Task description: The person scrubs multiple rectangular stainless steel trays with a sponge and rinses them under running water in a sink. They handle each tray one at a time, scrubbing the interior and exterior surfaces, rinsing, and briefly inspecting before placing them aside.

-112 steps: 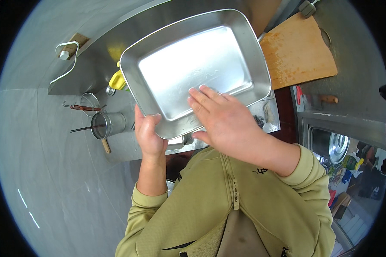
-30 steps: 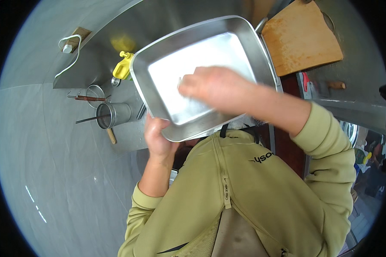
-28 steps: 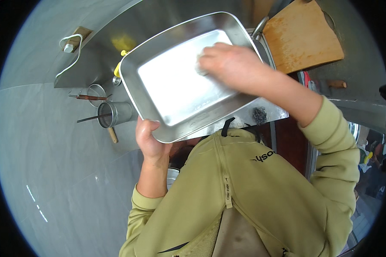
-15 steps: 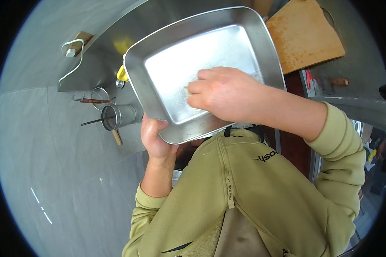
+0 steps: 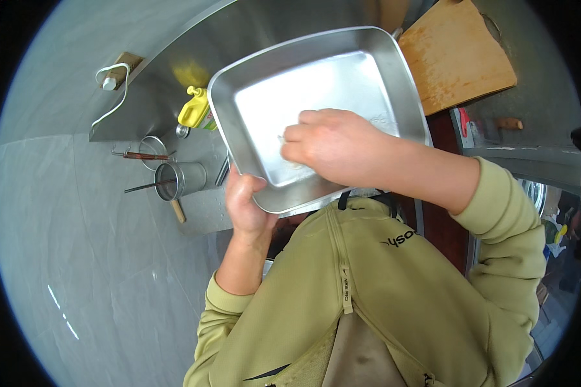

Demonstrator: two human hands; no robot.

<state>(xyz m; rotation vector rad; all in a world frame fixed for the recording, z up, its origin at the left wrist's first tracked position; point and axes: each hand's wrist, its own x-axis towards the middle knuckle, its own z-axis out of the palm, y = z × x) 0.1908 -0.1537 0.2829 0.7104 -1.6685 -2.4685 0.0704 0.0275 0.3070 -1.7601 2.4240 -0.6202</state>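
A deep rectangular stainless steel tray [image 5: 316, 80] is held tilted in front of me, its wet inner floor showing. My left hand [image 5: 246, 205] grips its near left corner, thumb over the rim and the other fingers hidden beneath. Inside the tray, my right hand [image 5: 332, 143] is closed and pressed down near the middle of the floor. A small pale edge shows at its fingertips, but what it holds is mostly hidden under the fingers. Some whitish wet smears lie beside that hand.
Left of the tray stand a yellow jug [image 5: 195, 111], a metal cylinder [image 5: 188, 179] with chopsticks, and a wire strainer [image 5: 152, 151]. A wooden cutting board [image 5: 458, 55] lies at the far right, with a wooden-handled tool [image 5: 510, 123] nearby. A white cable [image 5: 124, 90] hangs from a wall socket.
The tray and my left hand have shifted a little to the right, uncovering more of the yellow jug. The tray's far rim sits lower in view. My right hand stays closed inside it.
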